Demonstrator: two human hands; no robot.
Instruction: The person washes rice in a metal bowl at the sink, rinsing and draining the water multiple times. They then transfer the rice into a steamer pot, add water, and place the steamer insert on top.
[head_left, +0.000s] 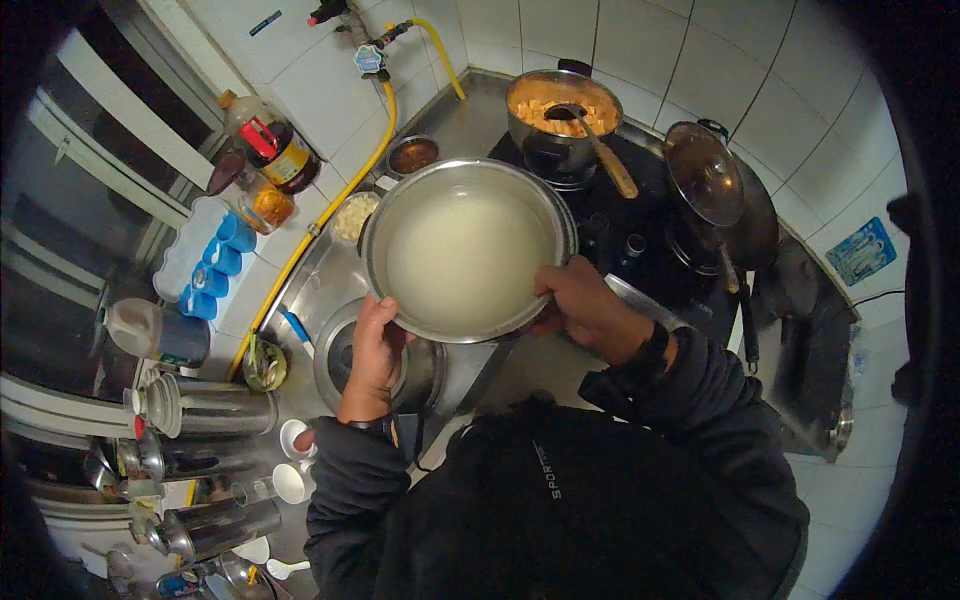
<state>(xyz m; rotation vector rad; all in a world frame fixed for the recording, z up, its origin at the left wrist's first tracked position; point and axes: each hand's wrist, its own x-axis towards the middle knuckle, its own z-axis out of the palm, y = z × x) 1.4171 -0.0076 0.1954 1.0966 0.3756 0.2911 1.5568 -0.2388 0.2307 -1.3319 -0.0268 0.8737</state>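
Both my hands hold a wide, round metal pot (452, 334) up in front of me. Inside it lies cloudy whitish water (470, 250) with what looks like rice under it. My left hand (372, 348) grips the near left rim, thumb on top. At the near right, my right hand (590, 308) is closed on the rim, with some fingers hidden beneath. Under the pot, partly covered by it and by my left hand, a round metal vessel or lid (335, 345) rests on the steel counter.
On the stove stands a pot of orange-brown cubes (545, 100) with a wooden-handled ladle (612, 170). Right of it sits a lidded wok (755, 225). Behind the held pot are small bowls of brown sauce (413, 154) and chopped pale pieces (354, 216). A yellow gas hose (345, 190) runs along the left.
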